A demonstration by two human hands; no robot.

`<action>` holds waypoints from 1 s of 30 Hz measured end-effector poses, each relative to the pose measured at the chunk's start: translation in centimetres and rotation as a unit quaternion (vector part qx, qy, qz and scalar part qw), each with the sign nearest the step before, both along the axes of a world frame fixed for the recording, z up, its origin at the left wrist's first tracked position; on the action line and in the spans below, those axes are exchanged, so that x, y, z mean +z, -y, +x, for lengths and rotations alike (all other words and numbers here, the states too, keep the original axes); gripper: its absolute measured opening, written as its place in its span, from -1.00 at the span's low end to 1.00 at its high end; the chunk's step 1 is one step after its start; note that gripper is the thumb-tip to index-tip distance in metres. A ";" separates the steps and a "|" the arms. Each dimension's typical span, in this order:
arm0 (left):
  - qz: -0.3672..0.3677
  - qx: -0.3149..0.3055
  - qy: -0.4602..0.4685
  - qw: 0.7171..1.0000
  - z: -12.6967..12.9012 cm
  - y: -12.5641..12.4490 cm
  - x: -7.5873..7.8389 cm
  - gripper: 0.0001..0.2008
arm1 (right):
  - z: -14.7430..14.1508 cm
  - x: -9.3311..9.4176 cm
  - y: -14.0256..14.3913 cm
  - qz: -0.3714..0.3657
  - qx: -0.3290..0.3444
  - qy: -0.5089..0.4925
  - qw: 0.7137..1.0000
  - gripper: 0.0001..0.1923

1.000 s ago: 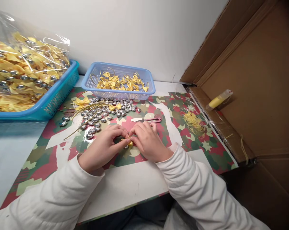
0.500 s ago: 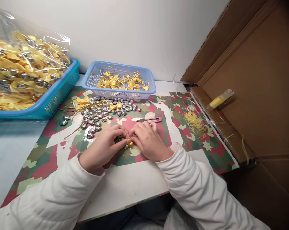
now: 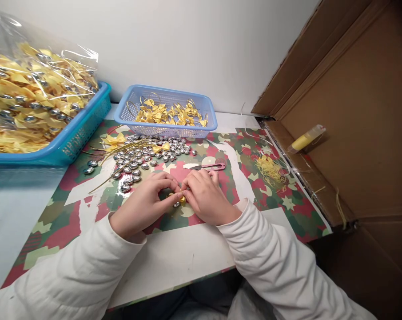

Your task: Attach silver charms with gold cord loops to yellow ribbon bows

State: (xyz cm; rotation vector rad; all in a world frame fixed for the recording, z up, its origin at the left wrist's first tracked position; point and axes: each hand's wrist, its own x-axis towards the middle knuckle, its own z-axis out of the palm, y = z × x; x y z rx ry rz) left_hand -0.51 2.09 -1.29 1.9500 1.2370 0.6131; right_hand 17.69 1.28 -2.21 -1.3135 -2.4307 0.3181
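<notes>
Ribbon bow (image 3: pixel 181 200), small and yellow, with a silver bead at its lower edge, sits pinched between the fingertips of both hands, low over the patterned mat on the desk (image 3: pixel 174 262). The left hand (image 3: pixel 144 204) closes on it from one side and the right hand (image 3: pixel 204 195) from the other, fingers narrow and meeting at the middle, likely so the tiny piece stays steady while it is worked. Just beyond the knuckles lies a pink cutter (image 3: pixel 209 166), and behind it a scatter of silver beads (image 3: pixel 144 158) with loose gold strings, all near the hands. At the back a pale blue basket (image 3: pixel 165 130) holds more yellow bows. To the left a larger blue basket (image 3: pixel 81 133) carries a clear bag (image 3: pixel 34 98) packed with bows and beads. Yellow thread scraps (image 3: pixel 269 169) lie to the right, near a cardboard box (image 3: pixel 354 111).
</notes>
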 end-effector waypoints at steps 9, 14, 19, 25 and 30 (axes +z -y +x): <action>-0.003 0.007 -0.001 1.000 0.0 -0.3 0.0 -0.61 | -0.1 0.1 0.1 0.004 0.005 0.026 1.000 -0.86; -0.010 0.006 0.004 1.000 0.0 -0.3 -0.1 -0.63 | -0.1 0.2 0.1 0.000 0.007 0.027 1.000 -0.84; -0.004 0.013 -0.003 1.000 0.2 -0.3 0.0 -0.64 | 0.0 0.2 0.0 -0.005 0.006 0.015 1.000 -0.84; 0.005 0.019 -0.005 1.000 0.2 -0.3 -0.1 -0.65 | 0.0 -0.1 0.0 -0.004 0.000 -0.011 1.000 -0.90; 0.019 0.020 -0.005 1.000 0.2 -0.3 -0.1 -0.67 | 0.1 0.1 -0.1 -0.014 -0.009 -0.020 1.000 -0.91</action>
